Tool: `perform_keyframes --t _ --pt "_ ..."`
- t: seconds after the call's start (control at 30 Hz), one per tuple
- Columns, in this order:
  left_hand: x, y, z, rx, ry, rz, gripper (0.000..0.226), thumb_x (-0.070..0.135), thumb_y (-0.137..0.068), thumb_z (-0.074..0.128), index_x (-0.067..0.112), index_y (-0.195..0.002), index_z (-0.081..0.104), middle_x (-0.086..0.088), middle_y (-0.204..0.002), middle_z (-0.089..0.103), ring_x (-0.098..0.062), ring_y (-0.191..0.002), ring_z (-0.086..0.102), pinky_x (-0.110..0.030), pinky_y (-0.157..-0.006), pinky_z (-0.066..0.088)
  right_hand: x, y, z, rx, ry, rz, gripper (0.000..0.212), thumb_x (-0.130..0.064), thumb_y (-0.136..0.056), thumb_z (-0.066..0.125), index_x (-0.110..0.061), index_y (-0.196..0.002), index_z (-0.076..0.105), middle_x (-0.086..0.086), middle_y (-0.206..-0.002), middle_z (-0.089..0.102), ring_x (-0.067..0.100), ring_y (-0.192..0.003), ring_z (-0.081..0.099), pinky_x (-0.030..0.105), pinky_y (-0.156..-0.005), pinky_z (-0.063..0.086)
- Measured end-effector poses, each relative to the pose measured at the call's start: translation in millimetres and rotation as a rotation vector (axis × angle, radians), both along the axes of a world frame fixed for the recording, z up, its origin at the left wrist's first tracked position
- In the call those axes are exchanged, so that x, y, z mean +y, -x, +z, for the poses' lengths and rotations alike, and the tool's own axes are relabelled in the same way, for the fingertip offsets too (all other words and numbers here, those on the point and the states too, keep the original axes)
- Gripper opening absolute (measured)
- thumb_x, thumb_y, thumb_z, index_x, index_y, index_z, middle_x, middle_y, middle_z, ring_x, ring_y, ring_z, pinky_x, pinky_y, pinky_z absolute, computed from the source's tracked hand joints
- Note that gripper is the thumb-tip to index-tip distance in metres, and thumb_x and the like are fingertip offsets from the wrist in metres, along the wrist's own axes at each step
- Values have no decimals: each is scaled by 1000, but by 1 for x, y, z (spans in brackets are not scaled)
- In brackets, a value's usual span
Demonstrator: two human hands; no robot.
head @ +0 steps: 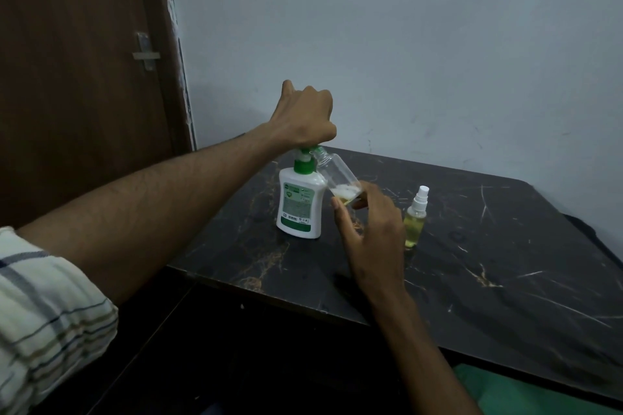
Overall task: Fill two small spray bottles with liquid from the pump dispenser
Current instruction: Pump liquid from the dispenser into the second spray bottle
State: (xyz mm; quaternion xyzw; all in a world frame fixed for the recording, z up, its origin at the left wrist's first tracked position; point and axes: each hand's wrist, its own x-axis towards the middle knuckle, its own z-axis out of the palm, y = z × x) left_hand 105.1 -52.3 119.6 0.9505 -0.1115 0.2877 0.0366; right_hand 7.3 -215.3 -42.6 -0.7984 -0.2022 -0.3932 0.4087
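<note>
My left hand [305, 114] clenched over the pump dispenser [300, 202] near the table's [505, 263] far-left corner; my right hand [369, 229] grasped the tilted empty-capped bottle [333, 172] at its spout.

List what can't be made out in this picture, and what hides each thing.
- Pump head of the dispenser, head view: covered by the left hand on top of it.
- Base of the open small bottle: hidden behind the right hand's fingers.
- Label text on the dispenser: too small and dim to read.
- Fill level of the capped spray bottle: unclear in the low light.
- Table near edge: cut off by the frame.
</note>
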Motion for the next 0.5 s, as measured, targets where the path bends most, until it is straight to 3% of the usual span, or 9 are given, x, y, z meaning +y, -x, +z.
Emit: perform_keyframes --t 0.17,0.33,0.5 --pt "1 -1 -7 22 47 5 21 22 -59 48 14 -70 64 -2 -72 71 -26 -72 65 -50 -97 34 0 1 1 -1 6 5 35 -53 -102 53 -23 -118 60 -14 -102 57 6 -91 53 37 -84 50" --pt "1 1 -1 -3 -1 -8 8 21 -63 52 17 -67 58 -3 -69 68 -27 -71 65 -51 -98 35 0 2 2 -2 4 6 34 -52 -102 54 -23 -118 60 -16 -102 55 7 -91 54 39 -84 51" --pt "-1 0 -5 17 49 3 18 20 -61 50 14 -71 64 -3 -72 70 -26 -72 65 -50 -99 34 0 2 3 10 6 2 33 -50 -101 56 -21 -117 61 -9 -101 61 9 -90 54 37 -83 49"
